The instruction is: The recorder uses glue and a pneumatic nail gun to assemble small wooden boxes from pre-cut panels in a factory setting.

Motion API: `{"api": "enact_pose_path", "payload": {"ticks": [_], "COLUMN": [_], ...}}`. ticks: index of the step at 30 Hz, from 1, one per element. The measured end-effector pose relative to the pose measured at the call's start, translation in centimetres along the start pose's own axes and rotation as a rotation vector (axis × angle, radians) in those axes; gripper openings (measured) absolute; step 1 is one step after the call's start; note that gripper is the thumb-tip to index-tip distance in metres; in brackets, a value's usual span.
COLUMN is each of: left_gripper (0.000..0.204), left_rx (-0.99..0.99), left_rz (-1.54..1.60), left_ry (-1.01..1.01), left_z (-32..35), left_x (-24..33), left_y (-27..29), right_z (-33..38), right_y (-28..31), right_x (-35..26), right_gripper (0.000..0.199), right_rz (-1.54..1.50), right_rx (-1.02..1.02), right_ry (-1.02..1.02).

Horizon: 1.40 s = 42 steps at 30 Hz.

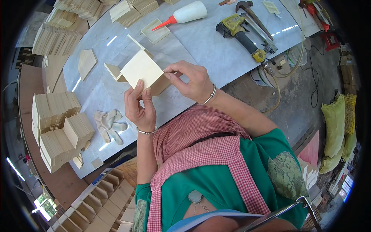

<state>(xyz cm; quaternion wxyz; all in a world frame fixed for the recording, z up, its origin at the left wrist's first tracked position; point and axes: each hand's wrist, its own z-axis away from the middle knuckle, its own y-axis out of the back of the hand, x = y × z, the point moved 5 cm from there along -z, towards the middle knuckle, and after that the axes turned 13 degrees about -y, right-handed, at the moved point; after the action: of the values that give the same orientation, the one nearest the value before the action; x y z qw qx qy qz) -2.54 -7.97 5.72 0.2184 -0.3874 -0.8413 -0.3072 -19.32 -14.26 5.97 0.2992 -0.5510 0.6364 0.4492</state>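
Pale plywood box (143, 71) sits just above the table's (208, 50) near edge, and I see both hands on it. Left hand (140, 106) pinches its lower edge, fingers narrow. Right hand (193, 81) grips the right corner, thumb and forefinger closed on the wood. Gloves (110, 124) lie by the near edge, wood stacks (58, 131) at the left end, glue bottle (185, 13) and nail gun (243, 33) toward the far edge.

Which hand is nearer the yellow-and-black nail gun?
Right. The right hand pinches the right edge of the small pale plywood box, below-left of the yellow-and-black nail gun. The left hand holds the box's lower edge, farther left and lower.
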Motion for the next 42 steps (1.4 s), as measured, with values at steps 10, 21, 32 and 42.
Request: {"api": "enact_pose_path", "payload": {"ticks": [10,21,32,42], "left_gripper": [0.021,0.023,0.023,0.023], "left_rx": [0.025,0.011,0.023,0.046], "left_rz": [-0.039,-0.044,-0.044,-0.040], "left_ry": [-0.033,-0.066,-0.078,-0.075], "left_z": [0.1,0.0,0.1,-0.1], "left_x": [0.1,0.5,0.5,0.5], "left_y": [-0.2,-0.5,-0.4,-0.4], "right_z": [0.7,0.9,1.6,0.4], "right_y": [0.2,0.4,0.6,2.1], "right_x": [-0.9,-0.8,0.2,-0.8], "right_gripper": [0.019,0.021,0.028,0.027], "right_rz": [0.039,0.023,-0.205,0.095], "right_rx": [0.064,0.052,-0.114,-0.135], "right_ry": [0.076,0.072,-0.218,-0.053]}}
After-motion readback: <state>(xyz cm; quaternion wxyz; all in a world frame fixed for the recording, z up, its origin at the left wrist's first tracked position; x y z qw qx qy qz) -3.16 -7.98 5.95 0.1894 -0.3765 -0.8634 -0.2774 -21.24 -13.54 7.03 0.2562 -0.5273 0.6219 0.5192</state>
